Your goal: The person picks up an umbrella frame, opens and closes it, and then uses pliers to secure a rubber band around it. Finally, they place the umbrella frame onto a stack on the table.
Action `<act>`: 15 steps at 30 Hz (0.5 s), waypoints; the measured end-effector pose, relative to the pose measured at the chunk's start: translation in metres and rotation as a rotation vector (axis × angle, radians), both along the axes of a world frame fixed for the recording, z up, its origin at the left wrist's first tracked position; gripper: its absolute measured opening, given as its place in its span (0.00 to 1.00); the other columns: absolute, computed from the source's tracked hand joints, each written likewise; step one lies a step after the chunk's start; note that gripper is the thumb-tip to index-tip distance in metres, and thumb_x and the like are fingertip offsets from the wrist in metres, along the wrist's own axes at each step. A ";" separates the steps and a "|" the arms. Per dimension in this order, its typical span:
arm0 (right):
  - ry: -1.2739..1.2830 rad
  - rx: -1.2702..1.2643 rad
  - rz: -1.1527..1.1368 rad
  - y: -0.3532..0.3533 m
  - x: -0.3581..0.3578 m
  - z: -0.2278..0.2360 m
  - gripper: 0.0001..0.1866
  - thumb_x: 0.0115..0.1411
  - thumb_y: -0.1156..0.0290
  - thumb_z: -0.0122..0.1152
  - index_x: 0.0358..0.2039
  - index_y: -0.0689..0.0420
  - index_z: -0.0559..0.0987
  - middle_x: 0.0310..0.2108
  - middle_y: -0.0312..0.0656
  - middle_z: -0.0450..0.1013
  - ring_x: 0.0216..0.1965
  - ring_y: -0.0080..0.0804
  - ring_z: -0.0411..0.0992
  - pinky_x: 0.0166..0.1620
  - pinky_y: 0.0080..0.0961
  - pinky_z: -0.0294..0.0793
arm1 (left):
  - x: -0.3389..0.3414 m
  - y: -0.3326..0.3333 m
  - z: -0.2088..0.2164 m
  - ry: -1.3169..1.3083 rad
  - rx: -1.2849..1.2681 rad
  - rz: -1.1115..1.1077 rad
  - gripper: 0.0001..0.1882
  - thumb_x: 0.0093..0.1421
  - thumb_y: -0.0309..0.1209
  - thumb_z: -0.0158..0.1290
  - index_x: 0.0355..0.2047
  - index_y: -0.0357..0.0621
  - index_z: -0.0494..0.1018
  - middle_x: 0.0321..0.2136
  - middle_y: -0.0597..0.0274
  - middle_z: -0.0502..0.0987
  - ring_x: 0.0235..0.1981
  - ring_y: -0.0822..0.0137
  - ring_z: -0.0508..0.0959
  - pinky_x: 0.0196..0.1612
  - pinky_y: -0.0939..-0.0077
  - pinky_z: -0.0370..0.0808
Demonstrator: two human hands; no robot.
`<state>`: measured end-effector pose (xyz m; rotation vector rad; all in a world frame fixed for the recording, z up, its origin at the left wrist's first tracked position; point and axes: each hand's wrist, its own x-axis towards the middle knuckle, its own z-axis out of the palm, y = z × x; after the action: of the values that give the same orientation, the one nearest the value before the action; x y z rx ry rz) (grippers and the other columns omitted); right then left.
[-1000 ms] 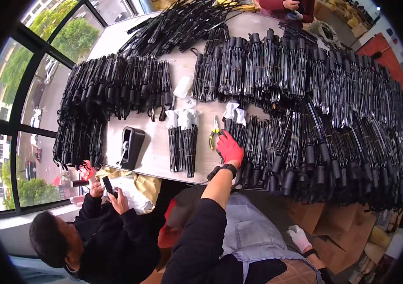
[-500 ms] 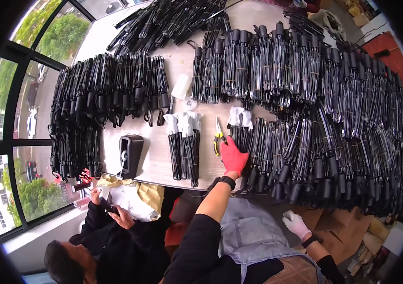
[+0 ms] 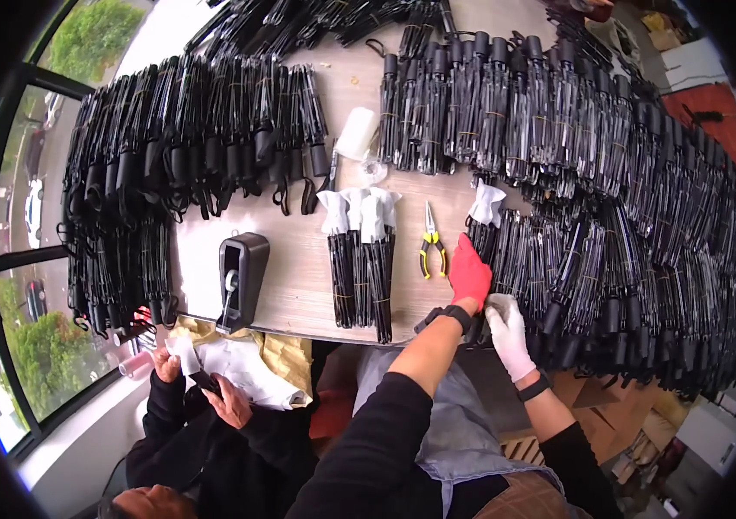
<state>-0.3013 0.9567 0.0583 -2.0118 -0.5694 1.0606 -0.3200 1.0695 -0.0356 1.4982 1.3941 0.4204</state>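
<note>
My left hand (image 3: 469,273), in a red glove, closes over a dark folded umbrella frame (image 3: 480,237) with a white wrapped top (image 3: 486,206). Part of that frame is hidden behind the glove. My right hand (image 3: 509,334), in a white glove, is beside it at the table's front edge, fingers bent together; what they hold, if anything, is hidden. Left of my hands lie yellow-and-black pliers (image 3: 433,246), jaws pointing away. Beyond them rests a group of umbrella frames (image 3: 359,281) with white wrapped tops (image 3: 361,214).
Banded umbrella frames fill the table's right (image 3: 627,233) and far left (image 3: 186,130). A black tape dispenser (image 3: 243,278) stands near the front edge. A white roll (image 3: 357,133) lies mid-table. At lower left, another person's hands (image 3: 228,402) hold a dark object beside a yellow bag (image 3: 286,363).
My right hand has come up from below the table edge to beside my left. The view has shifted. Two white tops showed near my left hand before; one shows now.
</note>
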 end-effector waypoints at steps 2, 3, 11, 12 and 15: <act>-0.103 0.156 -0.045 0.006 -0.009 -0.006 0.11 0.61 0.80 0.49 0.44 0.64 0.71 0.38 0.42 0.74 0.41 0.29 0.73 0.48 0.26 0.73 | -0.020 0.016 -0.008 -0.012 -0.070 0.028 0.44 0.43 0.30 0.62 0.61 0.36 0.56 0.52 0.40 0.69 0.54 0.43 0.68 0.56 0.58 0.67; -0.167 0.229 -0.093 0.006 -0.009 -0.009 0.11 0.60 0.80 0.48 0.44 0.64 0.71 0.36 0.41 0.74 0.39 0.29 0.74 0.46 0.27 0.74 | -0.027 0.019 0.000 -0.013 -0.072 0.027 0.44 0.43 0.30 0.62 0.61 0.36 0.56 0.52 0.40 0.69 0.54 0.43 0.68 0.56 0.58 0.67; -0.539 -0.128 0.251 0.098 -0.021 -0.036 0.21 0.56 0.66 0.59 0.48 0.62 0.70 0.39 0.53 0.73 0.42 0.52 0.72 0.48 0.41 0.72 | -0.136 0.021 0.049 0.051 0.357 0.090 0.46 0.47 0.29 0.60 0.65 0.40 0.52 0.58 0.39 0.63 0.60 0.42 0.62 0.62 0.57 0.60; -0.635 -0.180 0.328 0.112 -0.030 -0.047 0.26 0.55 0.63 0.61 0.50 0.62 0.68 0.43 0.54 0.71 0.46 0.55 0.70 0.49 0.42 0.72 | -0.141 0.022 0.046 0.249 0.381 -0.054 0.48 0.45 0.30 0.63 0.65 0.44 0.53 0.59 0.42 0.62 0.61 0.44 0.61 0.63 0.52 0.57; -0.712 -0.337 0.379 0.147 -0.057 -0.048 0.32 0.52 0.58 0.64 0.53 0.61 0.65 0.47 0.56 0.66 0.52 0.56 0.65 0.50 0.44 0.71 | -0.150 0.037 0.052 0.510 0.504 -0.301 0.47 0.44 0.33 0.65 0.64 0.48 0.56 0.61 0.47 0.61 0.61 0.47 0.61 0.64 0.45 0.53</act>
<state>-0.3582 1.1039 0.0105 -2.6568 -1.2457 0.6415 -0.4703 1.1068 0.0168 2.3134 1.4724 0.2095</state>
